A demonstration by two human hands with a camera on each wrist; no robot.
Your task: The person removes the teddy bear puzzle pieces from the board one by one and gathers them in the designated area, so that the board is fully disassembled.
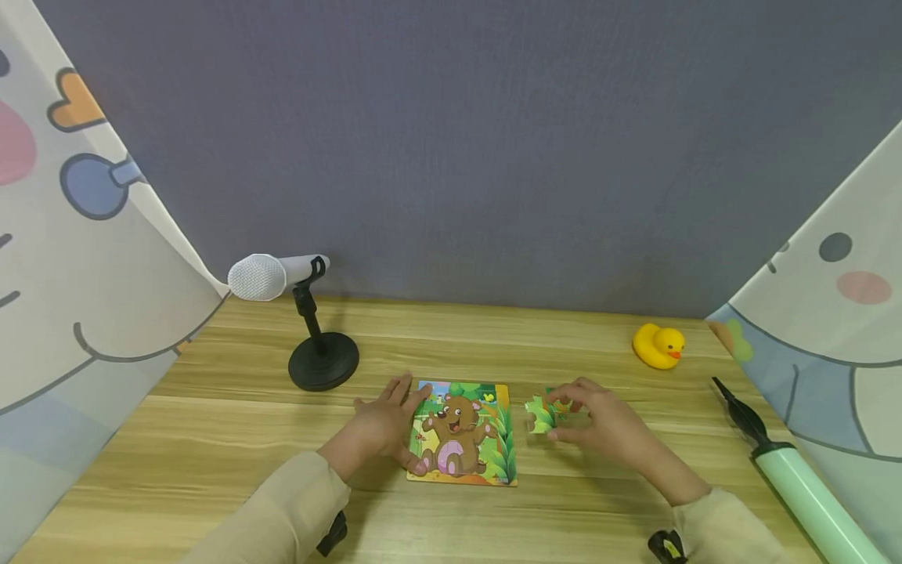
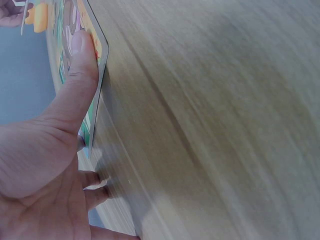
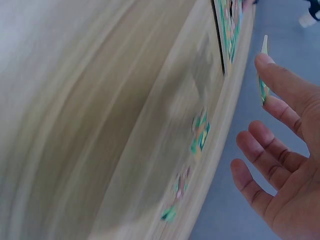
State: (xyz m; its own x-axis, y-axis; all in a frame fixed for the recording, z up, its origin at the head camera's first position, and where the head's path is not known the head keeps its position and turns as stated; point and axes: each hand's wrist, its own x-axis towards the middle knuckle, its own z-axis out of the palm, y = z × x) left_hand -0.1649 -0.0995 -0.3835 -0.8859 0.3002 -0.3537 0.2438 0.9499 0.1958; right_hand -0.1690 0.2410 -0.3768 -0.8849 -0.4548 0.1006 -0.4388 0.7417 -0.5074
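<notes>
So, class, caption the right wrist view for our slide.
Right hand pinches a puzzle piece; loose pieces lie on the table.

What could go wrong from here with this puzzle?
The puzzle piece might slip: the right hand only pinches it, raised off the tabletop. The loose pieces lie near that hand and could get knocked. The left hand rests on the left edge of the bear board, so pushing might shift it.
</notes>
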